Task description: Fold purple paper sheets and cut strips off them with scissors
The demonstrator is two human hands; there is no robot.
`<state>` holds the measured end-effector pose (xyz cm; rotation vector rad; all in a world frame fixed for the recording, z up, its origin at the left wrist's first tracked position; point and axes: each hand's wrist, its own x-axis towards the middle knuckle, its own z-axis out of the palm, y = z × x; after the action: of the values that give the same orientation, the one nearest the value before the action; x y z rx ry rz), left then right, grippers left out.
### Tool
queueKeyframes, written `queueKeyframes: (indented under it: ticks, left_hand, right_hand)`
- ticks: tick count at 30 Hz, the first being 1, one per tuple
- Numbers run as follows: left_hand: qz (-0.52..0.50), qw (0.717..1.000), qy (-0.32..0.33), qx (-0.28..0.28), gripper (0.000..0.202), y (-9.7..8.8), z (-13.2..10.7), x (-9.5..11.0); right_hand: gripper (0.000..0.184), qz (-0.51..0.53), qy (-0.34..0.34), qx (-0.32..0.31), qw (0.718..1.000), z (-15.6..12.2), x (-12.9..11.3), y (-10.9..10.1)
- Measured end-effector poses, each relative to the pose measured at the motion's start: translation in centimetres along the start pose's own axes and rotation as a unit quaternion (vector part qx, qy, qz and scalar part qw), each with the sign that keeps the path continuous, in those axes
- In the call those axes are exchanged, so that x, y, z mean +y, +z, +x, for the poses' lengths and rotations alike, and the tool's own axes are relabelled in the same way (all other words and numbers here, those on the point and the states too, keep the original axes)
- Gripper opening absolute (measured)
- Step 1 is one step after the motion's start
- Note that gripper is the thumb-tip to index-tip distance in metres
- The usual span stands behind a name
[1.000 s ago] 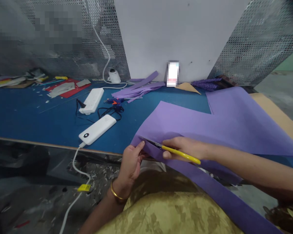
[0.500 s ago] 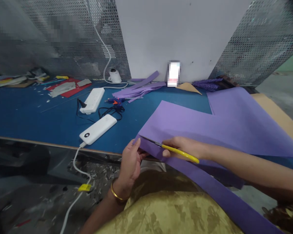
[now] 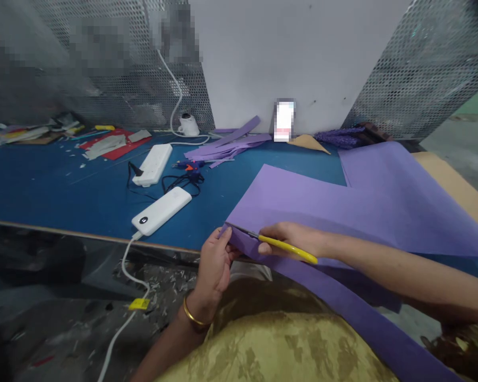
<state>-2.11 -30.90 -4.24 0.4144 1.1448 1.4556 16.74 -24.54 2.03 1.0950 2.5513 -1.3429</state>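
A large purple paper sheet [image 3: 302, 199] lies across the table's front edge. My right hand [image 3: 289, 239] is closed round the yellow handles of a pair of scissors [image 3: 289, 248], whose blades point left and lie along the sheet near its left corner. Below the blades, a long purple paper strip [image 3: 342, 302] hangs toward my lap and runs off to the lower right. My left hand [image 3: 217, 260] pinches the strip's left end between thumb and fingers, close to the scissor tips. The fingers under the paper are partly hidden.
A white power bank [image 3: 162, 211] with a cable hanging off the edge lies left of the sheet. Behind it are a white power strip [image 3: 153, 164] and a blue glue gun [image 3: 191, 165]. Cut purple strips [image 3: 231, 146] and a lit phone [image 3: 284, 121] are at the back.
The scissors and my right hand have shifted slightly left, bringing the blade tips to the sheet's left corner. My left hand keeps its pinch on the strip.
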Motion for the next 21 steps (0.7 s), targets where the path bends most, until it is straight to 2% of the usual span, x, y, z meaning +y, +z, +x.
queueKeyframes:
  ticks: [7, 11, 13, 15, 17, 19, 20, 21]
  left_hand:
    - [0.022, 1.0, -0.003, -0.011, 0.046, 0.3, -0.2, 0.0]
    - [0.017, 1.0, -0.005, -0.009, 0.047, 0.3, -0.3, 0.2]
    - [0.011, 1.0, -0.008, -0.007, 0.046, 0.2, -0.4, 0.4]
    - [0.007, 1.0, -0.014, -0.002, 0.045, 0.1, -0.4, 0.5]
    - [0.004, 1.0, -0.019, 0.006, 0.042, 0.0, -0.4, 0.6]
    - [0.0, 1.0, -0.022, 0.012, 0.038, 0.1, -0.4, 0.7]
    - [-0.001, 1.0, -0.021, 0.013, 0.036, 0.2, -0.4, 0.8]
    - [-0.002, 1.0, -0.02, 0.011, 0.034, 0.3, -0.5, 0.9]
  right_hand:
    - [0.051, -0.007, 0.007, 0.001, 1.0, 0.5, -0.7, -0.2]
    - [0.053, 0.099, -0.002, -0.012, 0.995, 0.9, 0.0, 0.0]
    - [0.055, 0.175, -0.022, -0.023, 0.984, 0.4, 0.8, -0.1]
    - [0.061, 0.234, -0.035, -0.007, 0.971, -0.9, 1.7, -0.3]
    - [0.063, 0.213, -0.02, 0.06, 0.975, -2.6, 2.7, -0.7]
    - [0.057, 0.067, 0.047, 0.172, 0.982, -4.5, 3.9, -1.3]
    - [0.053, -0.033, 0.099, 0.23, 0.968, -5.4, 4.7, -1.6]
    - [0.051, -0.125, 0.155, 0.277, 0.94, -6.2, 5.7, -1.8]
